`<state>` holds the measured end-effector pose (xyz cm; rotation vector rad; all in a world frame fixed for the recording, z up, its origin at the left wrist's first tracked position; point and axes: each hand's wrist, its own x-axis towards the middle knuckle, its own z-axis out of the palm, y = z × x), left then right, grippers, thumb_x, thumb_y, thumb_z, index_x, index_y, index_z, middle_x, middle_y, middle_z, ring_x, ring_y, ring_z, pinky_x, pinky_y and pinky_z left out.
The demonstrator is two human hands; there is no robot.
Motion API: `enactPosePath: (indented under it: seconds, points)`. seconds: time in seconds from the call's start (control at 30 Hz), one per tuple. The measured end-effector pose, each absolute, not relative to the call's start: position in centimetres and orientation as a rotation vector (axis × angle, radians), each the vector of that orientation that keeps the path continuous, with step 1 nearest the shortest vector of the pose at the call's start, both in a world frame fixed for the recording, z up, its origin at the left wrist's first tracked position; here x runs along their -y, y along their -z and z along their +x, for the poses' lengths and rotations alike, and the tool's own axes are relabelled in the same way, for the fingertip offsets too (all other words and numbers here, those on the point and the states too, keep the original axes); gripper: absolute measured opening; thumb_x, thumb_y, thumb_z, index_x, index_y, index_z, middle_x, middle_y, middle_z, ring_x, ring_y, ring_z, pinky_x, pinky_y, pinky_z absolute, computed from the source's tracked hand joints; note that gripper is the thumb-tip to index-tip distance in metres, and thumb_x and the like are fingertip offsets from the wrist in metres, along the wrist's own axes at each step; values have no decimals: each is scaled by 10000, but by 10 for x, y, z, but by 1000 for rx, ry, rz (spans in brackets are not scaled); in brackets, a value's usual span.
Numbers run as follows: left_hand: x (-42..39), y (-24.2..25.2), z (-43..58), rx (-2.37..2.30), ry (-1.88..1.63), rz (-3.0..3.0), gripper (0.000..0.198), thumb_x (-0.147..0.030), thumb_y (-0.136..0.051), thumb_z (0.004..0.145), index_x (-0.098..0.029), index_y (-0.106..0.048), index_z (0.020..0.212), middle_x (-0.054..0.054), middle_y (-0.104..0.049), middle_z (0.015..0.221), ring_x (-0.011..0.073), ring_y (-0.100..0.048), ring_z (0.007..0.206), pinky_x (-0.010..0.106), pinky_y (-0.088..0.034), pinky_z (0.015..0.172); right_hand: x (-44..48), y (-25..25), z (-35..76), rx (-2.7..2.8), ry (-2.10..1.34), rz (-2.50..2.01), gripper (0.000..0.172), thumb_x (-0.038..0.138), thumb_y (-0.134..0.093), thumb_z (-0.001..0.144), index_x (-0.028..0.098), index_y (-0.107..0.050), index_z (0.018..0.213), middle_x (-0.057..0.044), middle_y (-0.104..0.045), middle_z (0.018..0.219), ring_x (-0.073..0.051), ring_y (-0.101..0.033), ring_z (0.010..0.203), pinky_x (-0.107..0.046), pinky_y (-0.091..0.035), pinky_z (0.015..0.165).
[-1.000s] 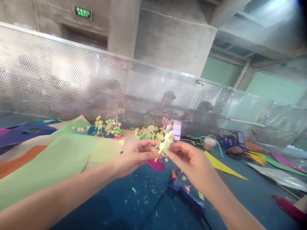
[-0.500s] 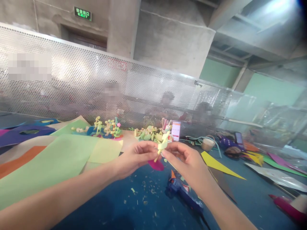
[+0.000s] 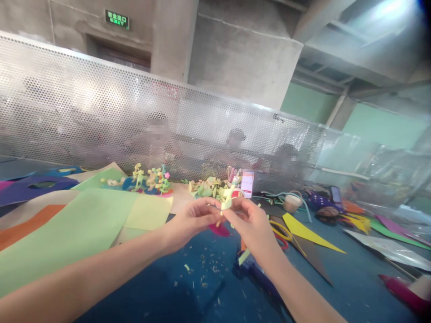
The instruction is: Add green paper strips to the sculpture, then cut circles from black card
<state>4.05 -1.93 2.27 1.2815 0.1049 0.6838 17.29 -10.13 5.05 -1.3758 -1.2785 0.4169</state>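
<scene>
A small pale-yellow craft stem with a curled strip (image 3: 226, 204) is pinched between my two hands in the middle of the view. A magenta round piece (image 3: 219, 230) shows just below it; whether they are joined is hard to tell. My left hand (image 3: 197, 218) grips the stem from the left with thumb and fingertips. From the right, my right hand (image 3: 252, 224) closes its thumb and fingers on the curled strip. Below my right hand lies a blue glue gun (image 3: 261, 277), partly hidden by the forearm. Scissors with yellow and red handles (image 3: 281, 231) lie beside the right wrist.
Green sheets (image 3: 77, 224) cover the left of the blue table (image 3: 188, 291). Finished craft stems (image 3: 151, 178) and a heap of yellow-green pieces (image 3: 208, 186) stand behind. A phone (image 3: 247, 184) stands upright near a cup (image 3: 292, 202). A perforated metal screen (image 3: 208, 121) runs across the back.
My right hand has shifted left and closed in around the stem. The curled strip sits slightly lower and more covered by fingers. The scissors' handles have come into sight beside my right wrist.
</scene>
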Motion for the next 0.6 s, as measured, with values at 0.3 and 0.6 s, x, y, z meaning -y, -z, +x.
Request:
enactPosePath:
  seconds: [0.3, 0.6]
  points:
    - [0, -22, 37, -104, -659, 1130, 151, -143, -606, 816, -156, -562, 959, 32, -648, 858, 118, -620, 789, 269, -462, 790, 108, -58, 197, 1122, -622, -1307, 224, 407, -519, 785, 200, -587, 734, -25, -601, 807, -184, -564, 873, -330, -459, 806]
    - [-5, -17, 37, -105, -603, 1092, 316, -190, -648, 794, -194, -493, 1069, 57, -689, 877, 194, -669, 840, 356, -473, 831, 104, -71, 201, 1309, -458, -1380, 323, 380, -513, 824, 266, -544, 1124, -47, -621, 1014, -191, -584, 956, -375, -458, 863]
